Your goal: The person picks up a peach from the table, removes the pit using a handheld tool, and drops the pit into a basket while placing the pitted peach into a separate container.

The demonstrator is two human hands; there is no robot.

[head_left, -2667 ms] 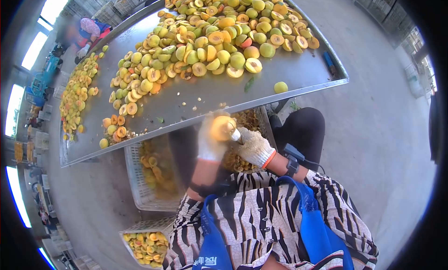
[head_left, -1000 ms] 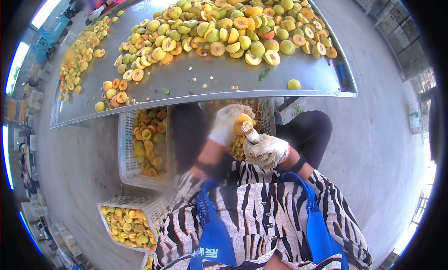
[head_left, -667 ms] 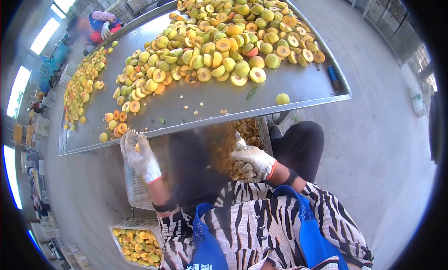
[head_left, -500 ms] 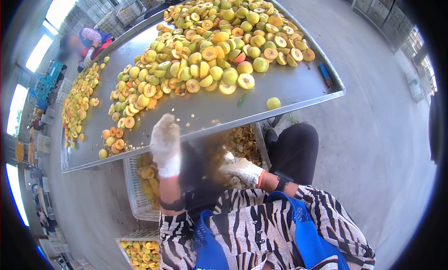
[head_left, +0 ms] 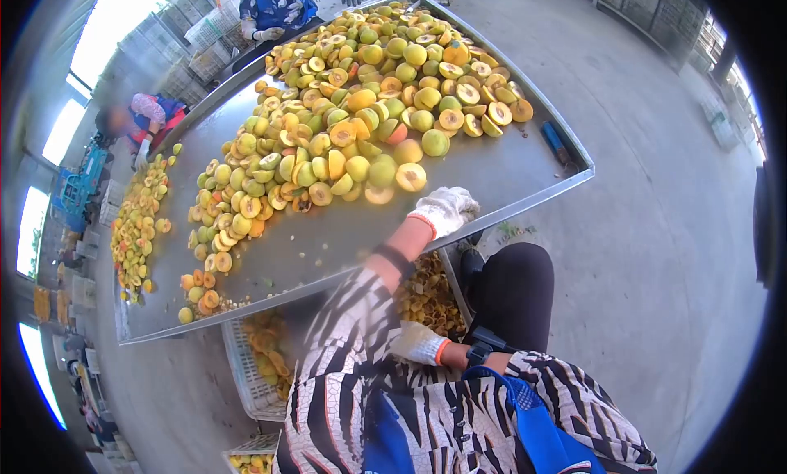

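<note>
My left hand [head_left: 447, 211], in a white knit glove, reaches across to the right at the near edge of the metal table [head_left: 344, 244]. Its fingers curl over the spot where a lone yellow-green fruit lay; whatever is under them is hidden. Close by, apricot-like fruits [head_left: 435, 143], many cut in half, form a large heap. My right hand [head_left: 420, 343], also gloved, stays low before my body, near a crate of brownish fruit pieces [head_left: 430, 293]. The left sleeve covers its fingers, so its grip does not show.
A blue-handled tool [head_left: 555, 142] lies in the table's right corner. A smaller fruit pile [head_left: 143, 220] is on the left. Below stands a white crate [head_left: 243, 367] with fruit pieces. Two people, one at the far side [head_left: 279, 11] and one at left [head_left: 147, 117], work at the table.
My left hand has swung from the table's near-left edge to the right, over the lone fruit. The white-and-metal thing seen in my right hand is now hidden. More of the far-side person shows.
</note>
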